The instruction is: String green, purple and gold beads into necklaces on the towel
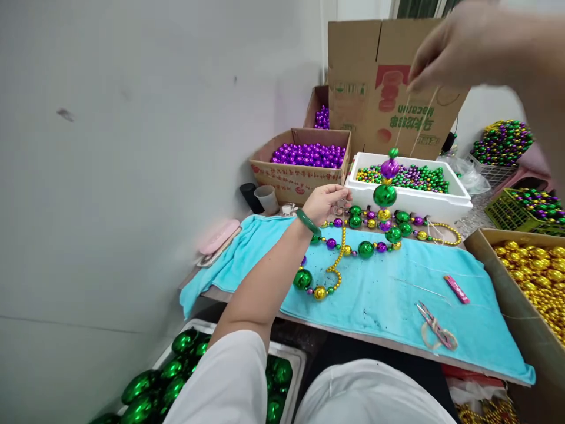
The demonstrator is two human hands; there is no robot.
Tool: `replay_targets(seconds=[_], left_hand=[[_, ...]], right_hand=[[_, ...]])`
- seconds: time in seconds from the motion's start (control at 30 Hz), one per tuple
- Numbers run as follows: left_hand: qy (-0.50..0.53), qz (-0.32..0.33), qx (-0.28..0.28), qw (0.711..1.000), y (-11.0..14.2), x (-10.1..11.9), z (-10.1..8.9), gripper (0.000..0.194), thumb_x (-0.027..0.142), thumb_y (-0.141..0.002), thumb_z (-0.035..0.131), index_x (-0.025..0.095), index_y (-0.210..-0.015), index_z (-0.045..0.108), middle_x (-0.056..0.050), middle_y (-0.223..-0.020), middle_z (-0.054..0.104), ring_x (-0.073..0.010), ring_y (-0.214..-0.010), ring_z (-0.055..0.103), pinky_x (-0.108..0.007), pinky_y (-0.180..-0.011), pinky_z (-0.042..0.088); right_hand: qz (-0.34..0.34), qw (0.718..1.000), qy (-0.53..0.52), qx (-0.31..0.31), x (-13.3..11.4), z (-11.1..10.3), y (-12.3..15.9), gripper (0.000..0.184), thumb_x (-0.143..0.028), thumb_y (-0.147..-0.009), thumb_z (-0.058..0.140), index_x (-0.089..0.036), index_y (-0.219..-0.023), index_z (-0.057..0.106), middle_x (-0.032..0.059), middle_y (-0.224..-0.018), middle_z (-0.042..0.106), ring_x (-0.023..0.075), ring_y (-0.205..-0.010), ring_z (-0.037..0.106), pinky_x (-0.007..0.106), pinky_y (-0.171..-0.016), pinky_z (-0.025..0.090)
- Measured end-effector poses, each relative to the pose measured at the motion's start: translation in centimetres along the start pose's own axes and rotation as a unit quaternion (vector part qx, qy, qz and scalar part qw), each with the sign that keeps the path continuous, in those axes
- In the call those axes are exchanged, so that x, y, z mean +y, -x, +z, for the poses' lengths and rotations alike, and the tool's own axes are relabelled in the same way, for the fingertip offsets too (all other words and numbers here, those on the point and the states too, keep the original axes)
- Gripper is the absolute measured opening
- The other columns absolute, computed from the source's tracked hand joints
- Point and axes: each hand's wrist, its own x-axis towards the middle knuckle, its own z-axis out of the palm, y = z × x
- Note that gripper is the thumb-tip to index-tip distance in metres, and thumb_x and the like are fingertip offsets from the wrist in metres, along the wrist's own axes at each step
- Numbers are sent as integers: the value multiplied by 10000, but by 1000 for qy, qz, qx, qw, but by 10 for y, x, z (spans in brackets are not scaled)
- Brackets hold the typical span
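High at the upper right, my right hand (463, 50) pinches a thin white thread (402, 121). From the thread hangs a strand of shiny green, purple and gold beads (385, 195), its lower part curving down to the blue towel (379, 294). My left hand (326, 201), with a green bangle (308, 222) on the wrist, is closed in a pinch beside the strand. What its fingertips hold is too small to make out. Gold small beads (342, 247) and a large green bead (302, 279) lie on the towel below it.
Scissors (436, 327), a long needle (419, 287) and a pink packet (456, 289) lie on the towel. Behind stand a white foam box (410, 203) of mixed beads and a carton (300, 176) of purple ones. Gold beads fill a box (494, 277) at right; green ones sit below left.
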Motion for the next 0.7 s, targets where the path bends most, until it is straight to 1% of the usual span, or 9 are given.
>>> replay_targets(seconds=[0.07,0.1,0.13,0.23,0.37,0.43,0.53,0.6,0.7], left_hand=[[8,20,13,1000,2,14,10,125,231,-784,680,120,-794,623,-13,-716,644,-60,-541,595,-159,-448,405],[12,27,20,999,3,18,16,117,231,-792,672,123,-796,624,-7,-711,641,-51,-523,580,-159,-446,403],[14,35,31,999,3,20,22,113,232,-797,666,127,-794,624,-4,-719,641,-45,-515,571,-158,-444,401],[5,61,58,996,1,15,41,106,236,-803,654,134,-786,631,-13,-801,664,-32,-516,563,-160,-447,401],[-6,65,39,997,-2,-2,66,97,232,-812,632,138,-809,656,-34,-908,687,-35,-527,570,-180,-459,415],[-1,44,14,999,-3,-10,77,90,223,-815,626,139,-820,659,-29,-870,689,-41,-535,575,-183,-476,427],[-4,-3,-27,1000,-3,-19,87,69,194,-802,638,127,-811,655,-15,-734,666,-47,-532,566,-178,-494,431],[-25,-15,-35,999,-3,-22,92,53,174,-789,648,121,-791,652,-3,-674,639,-43,-521,548,-174,-499,423],[-77,-3,-36,996,-2,-26,97,53,170,-789,651,122,-764,653,6,-641,604,-45,-516,530,-184,-514,416]], right_hand=[[53,997,46,20,-10,17,8,370,-420,-845,539,-113,-929,729,4,-854,664,138,-838,578,257,-718,387],[65,997,48,11,-14,29,14,302,-376,-780,636,-126,-915,740,8,-807,673,114,-777,556,258,-678,365],[58,998,29,-14,-18,42,20,255,-328,-750,677,-139,-906,747,16,-795,683,100,-731,536,258,-648,354],[38,997,-33,-57,-22,76,39,181,-276,-764,672,-155,-867,758,45,-778,684,129,-706,545,281,-637,384],[27,994,-70,-74,-12,103,57,171,-271,-784,638,-178,-861,759,47,-757,667,160,-722,561,312,-646,397],[24,994,-74,-75,-6,112,65,171,-263,-783,630,-179,-858,758,43,-749,663,159,-722,563,310,-647,398],[33,993,-77,-79,3,120,78,178,-256,-770,648,-167,-878,759,46,-754,670,160,-740,580,303,-662,413],[67,990,-86,-93,12,121,86,195,-256,-747,693,-152,-898,757,53,-769,682,162,-759,597,294,-667,426],[150,970,-110,-154,40,111,97,282,-297,-742,720,-79,-921,742,67,-843,698,130,-775,609,254,-668,417]])
